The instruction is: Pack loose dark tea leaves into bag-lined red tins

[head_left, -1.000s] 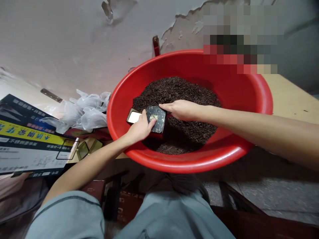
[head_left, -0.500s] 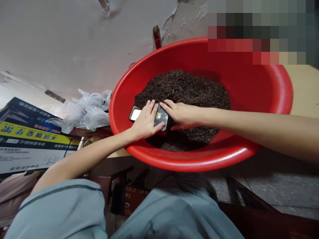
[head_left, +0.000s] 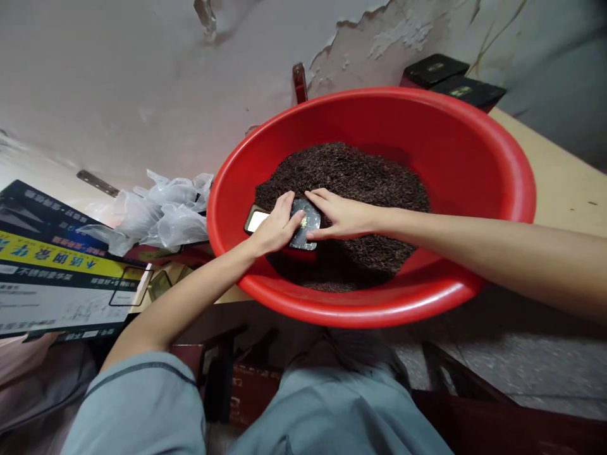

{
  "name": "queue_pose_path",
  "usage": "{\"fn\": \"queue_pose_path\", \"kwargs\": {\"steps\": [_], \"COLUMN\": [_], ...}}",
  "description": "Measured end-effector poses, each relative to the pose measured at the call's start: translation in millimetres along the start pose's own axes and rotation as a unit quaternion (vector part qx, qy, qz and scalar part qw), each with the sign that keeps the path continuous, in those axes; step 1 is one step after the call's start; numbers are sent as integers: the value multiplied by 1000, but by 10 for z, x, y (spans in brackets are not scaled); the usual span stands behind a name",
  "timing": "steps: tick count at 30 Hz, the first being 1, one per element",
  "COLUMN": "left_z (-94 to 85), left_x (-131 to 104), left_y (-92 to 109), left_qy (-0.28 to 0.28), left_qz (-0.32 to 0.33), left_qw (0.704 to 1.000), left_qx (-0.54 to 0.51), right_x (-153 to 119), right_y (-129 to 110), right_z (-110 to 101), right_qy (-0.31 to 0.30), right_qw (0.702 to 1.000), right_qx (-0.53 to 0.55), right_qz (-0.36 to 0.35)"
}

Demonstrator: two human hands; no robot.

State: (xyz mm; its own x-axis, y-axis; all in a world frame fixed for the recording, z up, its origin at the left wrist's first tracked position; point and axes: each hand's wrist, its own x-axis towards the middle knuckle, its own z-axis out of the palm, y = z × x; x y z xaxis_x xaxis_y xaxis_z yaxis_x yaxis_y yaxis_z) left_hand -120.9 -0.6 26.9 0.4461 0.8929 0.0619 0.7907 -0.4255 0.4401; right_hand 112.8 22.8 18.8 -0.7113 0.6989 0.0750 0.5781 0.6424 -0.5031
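Black tin [head_left: 303,235] held between both hands [head_left: 349,217], forearms [head_left: 455,239] slanting inward over the red basin [head_left: 374,316]

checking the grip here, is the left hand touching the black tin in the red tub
Touching. The head view shows the thumb of the left hand lying across the top of the black tin.

Dim indoor light, brighter far left, glare on red tub [head_left: 441,302], edges stretched

1 left hand [head_left: 277,227]; 1 right hand [head_left: 345,216]; 1 dark tin [head_left: 303,235] between them; 1 red basin [head_left: 370,316]; 2 black boxes [head_left: 435,68] beyond.
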Motion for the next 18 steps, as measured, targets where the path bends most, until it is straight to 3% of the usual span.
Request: {"fn": "queue_pose_path", "kwargs": {"steps": [4, 11, 15, 18], "left_z": [-3, -74, 1, 47], "left_x": [-46, -78, -16, 85], "left_y": [128, 409, 240, 50], "left_qy": [1, -59, -28, 14], "left_qz": [-37, -95, -56, -62], "left_qw": [999, 985, 995, 998], "left_qx": [39, 131, 79, 6], "right_x": [-69, -93, -65, -52], "right_y": [-100, -80, -9, 28], "right_z": [21, 75, -10, -117], "right_qy": [3, 25, -20, -67], "right_qw": [998, 991, 991, 984], "right_qx": [-58, -97, -97, -131], "right_qz": [-25, -85, -84, -105]}}
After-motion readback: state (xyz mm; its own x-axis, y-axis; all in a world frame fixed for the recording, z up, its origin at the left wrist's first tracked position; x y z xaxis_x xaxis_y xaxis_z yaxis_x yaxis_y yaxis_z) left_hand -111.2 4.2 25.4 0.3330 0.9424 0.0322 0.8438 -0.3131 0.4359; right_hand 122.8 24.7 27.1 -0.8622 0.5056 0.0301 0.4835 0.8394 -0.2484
